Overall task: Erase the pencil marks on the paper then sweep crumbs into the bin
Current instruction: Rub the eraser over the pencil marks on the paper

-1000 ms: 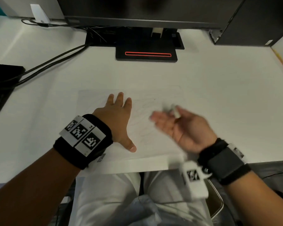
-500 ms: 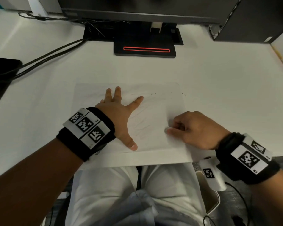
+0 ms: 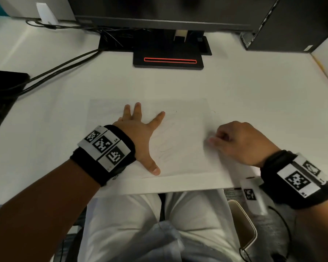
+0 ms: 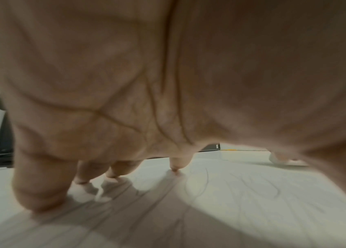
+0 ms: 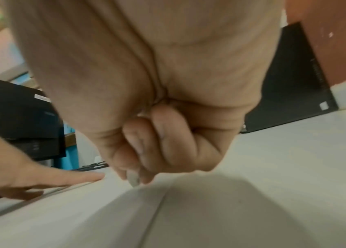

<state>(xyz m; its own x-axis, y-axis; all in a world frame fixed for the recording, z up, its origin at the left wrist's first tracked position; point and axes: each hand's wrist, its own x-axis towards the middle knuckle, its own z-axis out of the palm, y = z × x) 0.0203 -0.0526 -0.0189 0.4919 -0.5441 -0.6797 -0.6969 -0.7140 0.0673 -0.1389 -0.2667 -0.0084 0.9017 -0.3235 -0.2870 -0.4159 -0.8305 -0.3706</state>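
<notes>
A white sheet of paper (image 3: 180, 133) with faint pencil marks (image 3: 166, 155) lies on the white desk near its front edge. My left hand (image 3: 140, 133) is spread flat on the sheet's left half, fingers straight, pressing it down; its fingertips (image 4: 176, 165) touch the paper (image 4: 242, 198). My right hand (image 3: 235, 140) is curled at the sheet's right edge and pinches a small white eraser (image 5: 133, 178) between thumb and fingers, its tip down on the paper (image 5: 83, 209). In the head view the eraser is blurred and hidden by the fingers. No bin is in view.
A black monitor stand (image 3: 168, 60) with a red stripe sits at the back middle under the monitor. Black cables (image 3: 64, 67) run from it to a dark object at the left edge. A dark computer case (image 3: 292, 25) stands back right. My lap is below the desk's front edge (image 3: 159, 188).
My right hand turned palm down from a raised, palm-up pose and brought the eraser onto the paper's right edge. My left hand spread its fingers wider on the sheet.
</notes>
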